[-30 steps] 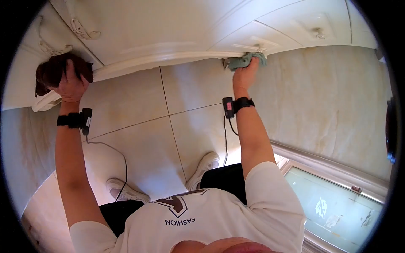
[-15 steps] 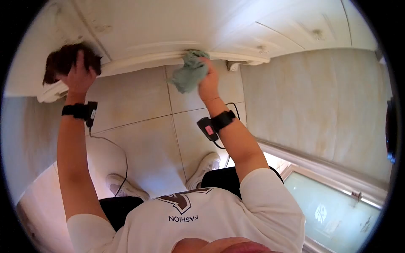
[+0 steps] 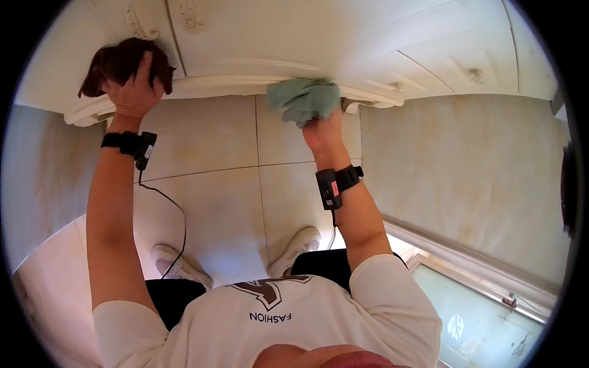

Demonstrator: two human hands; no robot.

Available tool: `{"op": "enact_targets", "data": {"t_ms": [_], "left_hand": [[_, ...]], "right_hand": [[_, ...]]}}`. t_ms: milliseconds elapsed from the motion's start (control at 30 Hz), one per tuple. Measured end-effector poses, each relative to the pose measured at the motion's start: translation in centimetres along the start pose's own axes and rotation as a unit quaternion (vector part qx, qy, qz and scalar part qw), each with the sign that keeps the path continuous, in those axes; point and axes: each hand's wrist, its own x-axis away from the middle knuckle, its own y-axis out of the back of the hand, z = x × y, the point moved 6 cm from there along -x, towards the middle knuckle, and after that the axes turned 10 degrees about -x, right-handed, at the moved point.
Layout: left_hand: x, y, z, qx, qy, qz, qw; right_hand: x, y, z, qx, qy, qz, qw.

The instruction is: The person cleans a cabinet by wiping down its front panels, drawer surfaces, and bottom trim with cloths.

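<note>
Up at the left, my left hand (image 3: 134,93) presses a bunched dark brown cloth (image 3: 123,63) against the lower part of the white cabinet (image 3: 245,37), its fingers bent over the fabric. On the cabinet's bottom moulding lies a crumpled pale green cloth (image 3: 304,98), gripped by my right hand (image 3: 325,130). The green cloth hides most of the right fingers. Both wrists wear a black strap with a small box and a cable.
Cream floor tiles (image 3: 202,147) stretch between the cabinet and my shoes (image 3: 297,248). Beige marbled wall panels (image 3: 454,165) stand to the right. A frosted glass panel (image 3: 485,306) is at lower right. Carved handles (image 3: 475,75) stick out from the cabinet front.
The green cloth and my right hand have moved right along the moulding. My left hand with the brown cloth appears further up and right, while the whole view has shifted slightly.
</note>
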Motion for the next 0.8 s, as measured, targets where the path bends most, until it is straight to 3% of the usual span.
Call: {"op": "enact_targets", "data": {"t_ms": [100,133,200,233,300,467,533,567,733,800], "left_hand": [[0.3,-0.6,0.3,-0.062,-0.007,0.055,0.997],[0.3,-0.8,0.4,-0.078,-0.012,0.068,0.995],[0.2,-0.7,0.6,-0.028,0.0,0.036,0.999],[0.1,-0.5,0.6,-0.01,0.004,0.025,1.0],[0.1,-0.3,0.5,-0.038,-0.009,0.035,0.999],[0.6,-0.7,0.8,-0.002,0.009,0.03,0.999],[1.3,-1.3,1.0,0.027,0.014,0.037,0.999],[1.5,-1.4,1.2,0.057,0.021,0.017,0.998],[0.8,-0.9,1.1,0.082,0.034,0.005,0.996],[0.0,0.2,0.5,-0.013,-0.034,-0.014,0.999]], "right_hand": [[-0.9,2.9,-2.0,0.047,-0.036,-0.129,0.99],[-0.7,1.8,-2.1,0.046,-0.032,-0.132,0.99],[0.2,1.4,-1.8,-0.015,0.009,-0.254,0.967],[0.2,1.7,-1.6,-0.015,0.011,-0.255,0.967],[0.2,3.4,0.1,-0.094,0.128,-0.265,0.951],[-2.0,7.9,4.2,-0.106,0.151,-0.172,0.968],[-2.9,8.5,4.7,0.018,0.151,-0.156,0.976],[-3.5,8.7,4.7,-0.01,0.151,-0.138,0.979],[-3.2,7.7,5.6,-0.014,0.158,-0.231,0.96],[-3.7,8.8,6.3,0.0,0.156,-0.245,0.957]]}}
